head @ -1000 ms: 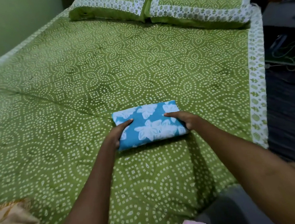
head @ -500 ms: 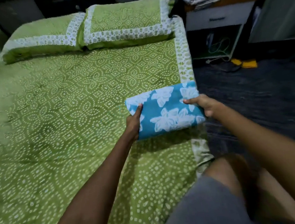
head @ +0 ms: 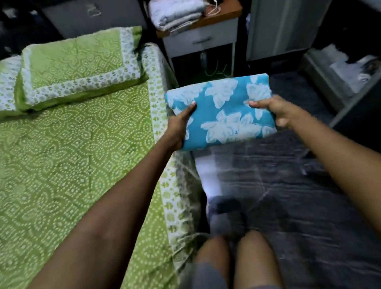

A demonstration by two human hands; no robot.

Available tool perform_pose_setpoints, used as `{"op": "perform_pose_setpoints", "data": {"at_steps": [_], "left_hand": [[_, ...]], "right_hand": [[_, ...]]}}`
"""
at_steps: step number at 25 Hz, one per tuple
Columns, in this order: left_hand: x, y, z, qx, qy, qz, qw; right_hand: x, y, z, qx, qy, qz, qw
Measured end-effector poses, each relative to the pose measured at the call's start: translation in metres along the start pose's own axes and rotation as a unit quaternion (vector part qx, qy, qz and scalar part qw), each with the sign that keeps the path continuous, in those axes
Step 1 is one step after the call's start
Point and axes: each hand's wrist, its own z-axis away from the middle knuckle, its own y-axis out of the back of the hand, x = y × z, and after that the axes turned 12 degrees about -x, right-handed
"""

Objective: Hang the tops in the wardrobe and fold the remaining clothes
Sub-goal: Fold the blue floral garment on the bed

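Folded garment: blue cloth rectangle with white flower print (head: 222,111), held level in the air past the bed's edge, above the dark floor.
Left hand (head: 180,128): thumb on top near the left edge, fingers curled under, gripping the bundle.
Right hand (head: 274,111): thumb on top at the right edge, fingers wrapped beneath, gripping likewise.
Carrying well: keep both sides equally high so the layers stay stacked; pinch firmly enough to stop the folds sliding.
Bed: green dotted bedspread with white border (head: 70,154), just left of the bundle.
Likely destination: open dark shelf unit (head: 349,77) at right, judged only from the reach; set down flat, release both sides together.
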Motion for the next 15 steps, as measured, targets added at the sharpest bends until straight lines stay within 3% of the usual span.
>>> {"op": "perform_pose_setpoints", "data": {"at_steps": [9, 15], "left_hand": [[0.225, -0.191, 0.037, -0.064, 0.002, -0.044, 0.997], [0.277, -0.234, -0.008, -0.111, -0.046, -0.037, 0.992]], "right_hand": [[-0.256, 0.014, 0.151, 0.061, 0.036, -0.02, 0.997], [-0.337, 0.04, 0.138, 0.089, 0.089, 0.026, 0.992]]}}
